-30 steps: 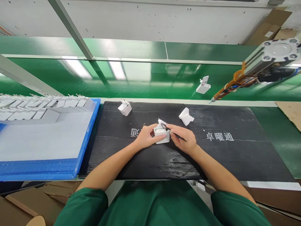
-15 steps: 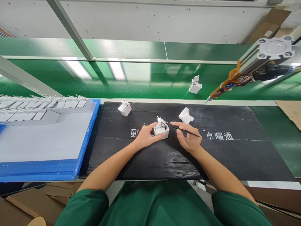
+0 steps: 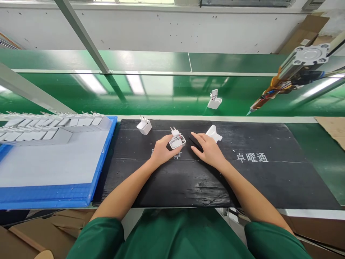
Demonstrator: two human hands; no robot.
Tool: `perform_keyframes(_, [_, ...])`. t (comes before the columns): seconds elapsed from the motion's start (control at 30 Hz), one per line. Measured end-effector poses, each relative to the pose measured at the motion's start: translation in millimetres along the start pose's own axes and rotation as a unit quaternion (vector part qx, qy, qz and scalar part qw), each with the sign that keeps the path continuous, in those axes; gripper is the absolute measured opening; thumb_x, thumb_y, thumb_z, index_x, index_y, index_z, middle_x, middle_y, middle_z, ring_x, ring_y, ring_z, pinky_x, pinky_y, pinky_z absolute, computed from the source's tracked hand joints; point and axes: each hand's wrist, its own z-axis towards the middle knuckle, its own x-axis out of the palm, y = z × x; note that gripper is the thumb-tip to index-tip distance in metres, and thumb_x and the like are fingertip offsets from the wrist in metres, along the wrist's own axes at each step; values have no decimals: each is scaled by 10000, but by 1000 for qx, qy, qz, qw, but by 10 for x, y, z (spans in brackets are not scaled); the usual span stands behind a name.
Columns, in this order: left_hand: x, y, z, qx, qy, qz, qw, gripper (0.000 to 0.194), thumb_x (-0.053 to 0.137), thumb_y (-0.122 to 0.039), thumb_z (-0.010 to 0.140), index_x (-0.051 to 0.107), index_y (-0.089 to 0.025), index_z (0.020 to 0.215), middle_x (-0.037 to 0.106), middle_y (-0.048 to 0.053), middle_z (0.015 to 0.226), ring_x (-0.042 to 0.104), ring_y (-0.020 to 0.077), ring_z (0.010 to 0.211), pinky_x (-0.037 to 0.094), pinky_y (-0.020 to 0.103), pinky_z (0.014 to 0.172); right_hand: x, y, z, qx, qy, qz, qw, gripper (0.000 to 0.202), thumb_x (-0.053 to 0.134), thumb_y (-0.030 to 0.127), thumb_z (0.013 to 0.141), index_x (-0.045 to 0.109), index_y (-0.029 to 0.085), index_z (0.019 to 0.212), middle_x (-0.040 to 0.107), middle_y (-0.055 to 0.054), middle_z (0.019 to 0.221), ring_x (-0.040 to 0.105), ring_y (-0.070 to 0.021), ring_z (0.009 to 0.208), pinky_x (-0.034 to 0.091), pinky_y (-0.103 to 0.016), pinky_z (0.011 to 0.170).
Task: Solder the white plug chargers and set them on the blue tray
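On the black mat (image 3: 269, 180), right hand (image 3: 208, 153) has lowered.

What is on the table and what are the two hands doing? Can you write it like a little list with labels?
left hand: holds an open white charger, prongs up
right hand: flat on the black mat, beside a white cover piece
far on mat: second charger
green belt: one open charger
left side: blue tray with rows of white chargers
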Motion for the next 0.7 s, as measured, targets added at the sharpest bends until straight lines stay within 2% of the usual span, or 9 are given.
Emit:
perform_keyframes(0.1, [29,-30,-16,-54,61,-128,988,388,699,-361,791,669,-154,1117,703,65,980,654,196,877,535,289,776,15,89,-17,-56,-27,129,990,542,592,338,903,434,224,1409,624,-131,1276,645,-246,1084,536,-441,968])
perform_keyframes(0.2, [61,-27,-23,-67,95,-204,972,427,717,-390,775,672,-168,1137,651,102,1146,631,231,1016,544,292,785,66,151,-41,-46,-31,181,982,440,604,363,902,517,246,1317,698,-86,1152,682,-218,989,569,-406,902])
perform_keyframes(0.3, [69,-10,-9,-104,120,-255,954,496,697,-449,791,647,-167,1196,629,128,1228,613,274,1108,534,350,875,110,176,-54,-21,-32,210,977,387,628,381,886,571,237,1241,725,-66,1116,701,-202,926,584,-371,858])
perform_keyframes(0.43, [80,7,10,-138,132,-314,930,542,647,-445,829,583,-146,1277,623,154,1307,581,302,1214,462,415,1018,138,205,-63,-24,-21,235,972,358,651,349,873,589,224,1202,729,-62,1144,708,-197,970,578,-354,886])
perform_keyframes(0.5, [96,9,9,-125,117,-325,930,475,619,-403,847,589,-146,1245,618,154,1326,574,287,1236,455,401,1030,156,218,-69,-27,-12,239,970,350,656,339,869,594,229,1196,727,-59,1160,707,-201,1004,574,-351,901])
perform_keyframes(0.57, [104,5,3,-104,107,-308,939,401,567,-358,873,587,-152,1216,652,141,1279,614,256,1177,482,375,987,178,222,-75,-25,-9,238,971,351,660,343,864,602,230,1191,729,-61,1163,711,-208,1008,576,-351,895])
perform_keyframes(0.7, [65,-19,-15,-68,100,-176,977,387,492,-256,885,534,-180,1262,687,93,1224,671,192,1006,518,332,892,211,203,-75,-2,-8,230,973,329,645,357,870,620,229,1172,736,-64,1135,717,-214,967,583,-353,862])
